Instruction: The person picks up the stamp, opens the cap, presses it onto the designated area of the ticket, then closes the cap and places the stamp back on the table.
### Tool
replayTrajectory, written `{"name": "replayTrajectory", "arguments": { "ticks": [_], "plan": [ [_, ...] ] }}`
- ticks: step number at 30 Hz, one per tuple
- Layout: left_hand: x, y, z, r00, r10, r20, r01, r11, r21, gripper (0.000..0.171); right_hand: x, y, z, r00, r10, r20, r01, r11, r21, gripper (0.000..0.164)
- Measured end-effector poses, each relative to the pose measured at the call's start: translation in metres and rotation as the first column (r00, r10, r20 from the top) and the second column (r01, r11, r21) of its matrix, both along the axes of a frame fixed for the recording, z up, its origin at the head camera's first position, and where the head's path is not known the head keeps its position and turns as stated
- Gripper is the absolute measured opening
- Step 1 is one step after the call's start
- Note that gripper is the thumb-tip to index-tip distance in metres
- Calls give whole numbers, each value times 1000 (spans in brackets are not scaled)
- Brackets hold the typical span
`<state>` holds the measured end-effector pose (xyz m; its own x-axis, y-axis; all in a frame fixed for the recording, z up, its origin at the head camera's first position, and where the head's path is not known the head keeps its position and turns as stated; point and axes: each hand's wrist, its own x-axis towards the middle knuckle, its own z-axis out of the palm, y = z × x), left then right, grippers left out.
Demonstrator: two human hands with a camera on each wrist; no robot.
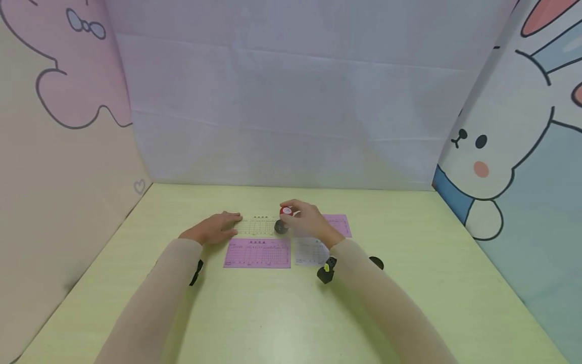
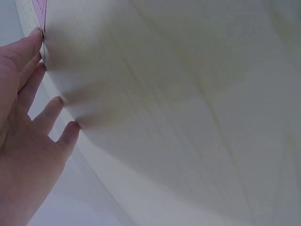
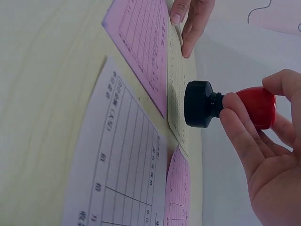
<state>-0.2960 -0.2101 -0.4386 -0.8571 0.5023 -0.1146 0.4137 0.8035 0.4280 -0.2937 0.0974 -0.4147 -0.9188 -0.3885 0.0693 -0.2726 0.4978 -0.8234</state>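
My right hand (image 1: 309, 221) grips a stamp by its red rounded handle (image 3: 259, 106), thumb and fingers curled round it. The black round base (image 3: 197, 104) faces down over the right part of a pale yellow printed form (image 1: 254, 227), overlapping it in the head view. At that form's left edge rests my left hand (image 1: 215, 227), fingers extended, fingertips on the paper's side and the table. In the left wrist view its fingers (image 2: 51, 110) are spread, and only a corner of paper shows near the thumb.
In front lie a pink form (image 1: 257, 253) and a white form (image 1: 311, 252), the latter partly covered by my right arm. Another pink form (image 1: 340, 225) is behind that hand. A black round cap (image 1: 376, 262) sits beside my right sleeve. A white wall (image 1: 291, 111) closes the table's back.
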Motion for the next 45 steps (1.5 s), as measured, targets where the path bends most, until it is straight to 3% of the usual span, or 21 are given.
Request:
{"name": "replayTrajectory", "arguments": {
  "ticks": [24,34,45],
  "plan": [
    [-5,-2,-5,1000,11,15,-11,1000,-3,52,-8,-16,-6,999,9,-34,-5,992,129,48],
    [-5,-2,-3,1000,15,16,-15,1000,-16,52,-8,-15,-8,1000,27,5,-28,997,78,39],
    [-4,0,-1,1000,10,15,-10,1000,-5,52,-8,-14,-9,999,18,37,-20,999,36,42]
  ]
}}
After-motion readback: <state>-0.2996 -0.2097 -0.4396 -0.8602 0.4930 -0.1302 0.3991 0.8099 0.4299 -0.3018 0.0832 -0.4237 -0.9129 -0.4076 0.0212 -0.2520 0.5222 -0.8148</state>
